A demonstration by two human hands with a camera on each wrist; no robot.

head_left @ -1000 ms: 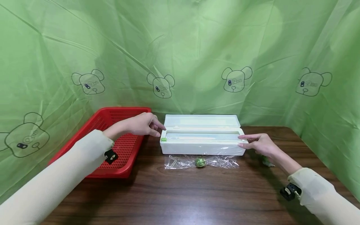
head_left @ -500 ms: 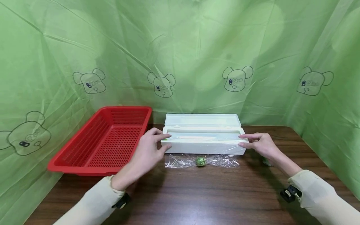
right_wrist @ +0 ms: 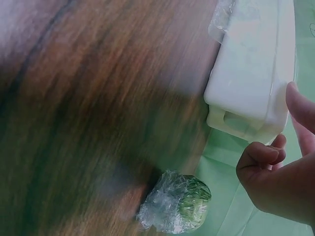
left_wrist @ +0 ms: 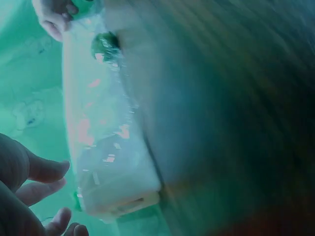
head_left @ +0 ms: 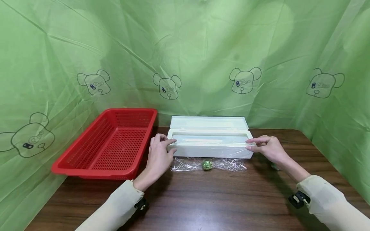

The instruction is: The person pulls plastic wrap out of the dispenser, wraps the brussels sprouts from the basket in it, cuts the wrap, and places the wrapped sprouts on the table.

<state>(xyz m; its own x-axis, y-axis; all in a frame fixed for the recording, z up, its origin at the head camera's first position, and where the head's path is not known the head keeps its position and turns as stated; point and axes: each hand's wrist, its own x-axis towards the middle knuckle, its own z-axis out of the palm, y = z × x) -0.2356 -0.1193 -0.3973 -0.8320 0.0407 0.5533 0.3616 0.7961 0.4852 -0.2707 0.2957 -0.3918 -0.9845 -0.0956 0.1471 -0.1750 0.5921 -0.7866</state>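
A white cling film dispenser (head_left: 212,151) lies lengthwise at the back, its lid (head_left: 208,123) raised. Clear cling film (head_left: 228,165) runs over its front and onto the tabletop. A round green vegetable (head_left: 207,165) rests at the middle of that film. At the dispenser's left end is my left hand (head_left: 160,154), index finger above the front edge, thumb lower, a gap between them. Contact there is unclear. My right hand (head_left: 271,149) pinches the front edge at the right end between thumb and index finger; in the right wrist view its other fingers (right_wrist: 261,156) are curled.
A red perforated basket (head_left: 92,173) stands at left. Beyond the dispenser's right end lies a green vegetable piece wrapped in film (right_wrist: 194,204), mostly behind my right forearm in the head view. Green cloth (head_left: 202,48) encloses the wooden table (head_left: 219,199) at back and sides.
My left hand has swung forward from over the basket's edge to the dispenser's front left end, then slightly rightward. The right hand keeps its place.
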